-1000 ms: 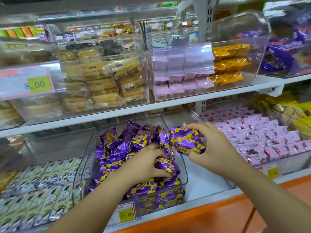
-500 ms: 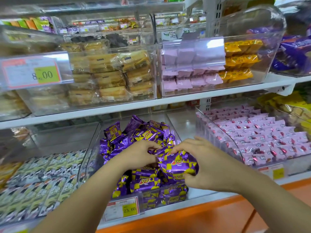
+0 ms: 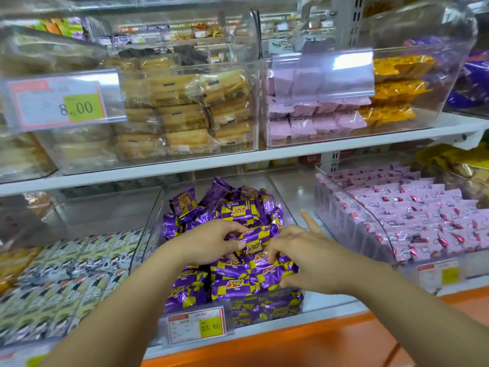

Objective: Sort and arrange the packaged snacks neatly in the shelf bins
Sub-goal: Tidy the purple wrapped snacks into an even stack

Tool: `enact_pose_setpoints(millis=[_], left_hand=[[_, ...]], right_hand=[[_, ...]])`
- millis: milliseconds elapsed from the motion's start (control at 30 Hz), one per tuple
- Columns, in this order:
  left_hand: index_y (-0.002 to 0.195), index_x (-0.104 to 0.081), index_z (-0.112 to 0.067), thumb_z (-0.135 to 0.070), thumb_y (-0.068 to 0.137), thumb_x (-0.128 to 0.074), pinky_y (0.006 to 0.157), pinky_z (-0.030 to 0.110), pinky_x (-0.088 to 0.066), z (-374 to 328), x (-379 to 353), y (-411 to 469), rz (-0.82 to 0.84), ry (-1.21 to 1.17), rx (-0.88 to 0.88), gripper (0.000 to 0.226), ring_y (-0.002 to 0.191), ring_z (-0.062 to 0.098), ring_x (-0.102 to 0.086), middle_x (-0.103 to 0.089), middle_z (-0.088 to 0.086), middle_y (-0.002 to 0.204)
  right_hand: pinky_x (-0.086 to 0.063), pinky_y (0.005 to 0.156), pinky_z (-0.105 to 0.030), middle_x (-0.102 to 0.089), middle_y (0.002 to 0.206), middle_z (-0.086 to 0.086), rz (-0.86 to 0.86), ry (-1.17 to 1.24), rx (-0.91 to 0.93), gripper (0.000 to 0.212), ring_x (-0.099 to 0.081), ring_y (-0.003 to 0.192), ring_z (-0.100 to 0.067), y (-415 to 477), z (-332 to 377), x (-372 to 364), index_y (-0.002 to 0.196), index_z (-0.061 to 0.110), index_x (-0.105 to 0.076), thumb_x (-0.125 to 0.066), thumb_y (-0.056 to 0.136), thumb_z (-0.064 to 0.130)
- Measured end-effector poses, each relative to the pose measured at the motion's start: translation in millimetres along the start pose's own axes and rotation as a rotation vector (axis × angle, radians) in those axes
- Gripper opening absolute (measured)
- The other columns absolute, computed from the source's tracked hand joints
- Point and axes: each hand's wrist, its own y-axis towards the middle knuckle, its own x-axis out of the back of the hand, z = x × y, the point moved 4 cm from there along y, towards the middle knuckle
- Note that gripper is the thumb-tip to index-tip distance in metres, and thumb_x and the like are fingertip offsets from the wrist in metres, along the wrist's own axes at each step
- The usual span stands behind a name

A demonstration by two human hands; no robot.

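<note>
A clear shelf bin (image 3: 152,223) on the lower shelf holds a heap of purple-and-yellow snack packets (image 3: 238,207). My left hand (image 3: 209,243) reaches into the middle of the heap and pinches one purple packet (image 3: 252,235) between fingers and thumb. Just to its right, my right hand (image 3: 301,254) curls over the front packets (image 3: 264,272), thumb below and fingers on top, with its index finger sticking up. Neater rows of the same packets lie at the bin's front.
A price tag reading 23.60 (image 3: 198,327) hangs on the bin front. A bin of green-white packets (image 3: 66,274) stands to the left and a bin of pink packets (image 3: 412,215) to the right. Upper shelf bins hold cakes (image 3: 185,115), with pink and orange packets.
My right hand has carried purple packets from the bin's right side down to the front rows. My left hand has moved up to grip a packet in the middle.
</note>
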Motion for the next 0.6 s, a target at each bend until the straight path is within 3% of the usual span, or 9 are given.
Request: enact_pose_setpoints(millis=[67, 200, 300, 367, 433, 467, 533, 600], left_hand=[[0.14, -0.042, -0.022, -0.029, 0.098, -0.049, 0.075, 0.012, -0.045, 0.2, 0.3, -2.6, 0.008, 0.053, 0.005, 0.043, 0.093, 0.005, -0.067, -0.056, 0.002, 0.131], [0.141, -0.042, -0.023, -0.032, 0.098, -0.047, 0.08, 0.015, -0.037, -10.6, -5.5, -7.5, 0.002, 0.144, -0.056, 0.044, 0.112, 0.01, -0.057, -0.057, 0.001, 0.13], [0.138, -0.047, -0.023, -0.031, 0.1, -0.043, 0.085, 0.013, -0.032, -19.7, -14.9, -4.3, 0.004, 0.188, -0.125, 0.039, 0.122, 0.012, -0.048, -0.052, -0.001, 0.136], [0.139, -0.046, -0.022, -0.03, 0.101, -0.042, 0.096, 0.019, -0.032, -22.9, -22.6, 0.9, 0.005, 0.25, -0.143, 0.04, 0.127, 0.017, -0.043, -0.049, 0.004, 0.137], [0.139, -0.046, -0.021, -0.03, 0.101, -0.041, 0.097, 0.022, -0.031, -23.4, -29.2, 5.7, 0.009, 0.298, -0.141, 0.039, 0.126, 0.021, -0.042, -0.049, 0.008, 0.132], [0.137, -0.048, -0.021, -0.03, 0.101, -0.041, 0.093, 0.022, -0.031, -23.5, -31.4, 8.5, 0.009, 0.318, -0.135, 0.038, 0.123, 0.022, -0.043, -0.05, 0.009, 0.128], [0.132, -0.053, -0.023, -0.03, 0.101, -0.04, 0.091, 0.024, -0.033, -24.2, -32.7, 14.6, 0.0, 0.348, -0.119, 0.034, 0.119, 0.024, -0.046, -0.052, 0.009, 0.121], [0.13, -0.054, -0.028, -0.034, 0.1, -0.041, 0.098, 0.036, -0.04, -25.7, -30.9, 18.7, -0.015, 0.394, -0.094, 0.034, 0.121, 0.025, -0.047, -0.055, 0.004, 0.126]], right_hand=[[0.021, 0.111, -0.045, -0.056, 0.105, 0.017, 0.014, -0.096, -0.012, 0.028, -0.028, 0.123, -0.002, -1.1, 1.9, 0.3, 0.106, 0.035, -0.055, -0.065, 0.08, 0.043], [0.024, 0.108, -0.049, -0.056, 0.119, 0.022, 0.022, -0.114, -0.047, 0.032, -0.023, 0.128, 0.0, -9.6, 0.2, 1.4, 0.112, 0.032, -0.063, -0.051, 0.088, 0.051], [0.023, 0.108, -0.046, -0.056, 0.122, 0.02, 0.033, -0.14, -0.044, 0.03, -0.024, 0.128, -0.001, -13.5, 1.7, -3.2, 0.119, 0.033, -0.059, -0.04, 0.097, 0.041], [0.019, 0.11, -0.044, -0.057, 0.122, 0.017, 0.025, -0.16, -0.029, 0.029, -0.025, 0.129, -0.004, -12.3, 1.0, -4.5, 0.123, 0.035, -0.055, -0.043, 0.097, 0.035], [0.007, 0.115, -0.042, -0.059, 0.118, 0.014, -0.013, -0.137, 0.0, 0.029, -0.031, 0.126, -0.005, -10.4, 3.9, -2.9, 0.123, 0.036, -0.056, -0.047, 0.096, 0.035], [-0.008, 0.116, -0.041, -0.062, 0.112, 0.014, -0.075, -0.101, 0.034, 0.026, -0.039, 0.121, -0.006, -9.7, 4.9, -1.0, 0.118, 0.037, -0.059, -0.051, 0.094, 0.036], [-0.043, 0.096, -0.039, -0.067, 0.092, 0.015, -0.268, -0.063, 0.103, 0.019, -0.058, 0.096, -0.011, -8.3, 2.3, 5.4, 0.099, 0.034, -0.069, -0.059, 0.083, 0.034], [-0.049, 0.078, -0.034, -0.07, 0.087, 0.014, -0.423, 0.021, 0.039, 0.017, -0.061, 0.085, -0.016, -10.6, -6.5, 16.8, 0.091, 0.029, -0.072, -0.062, 0.077, 0.028]])
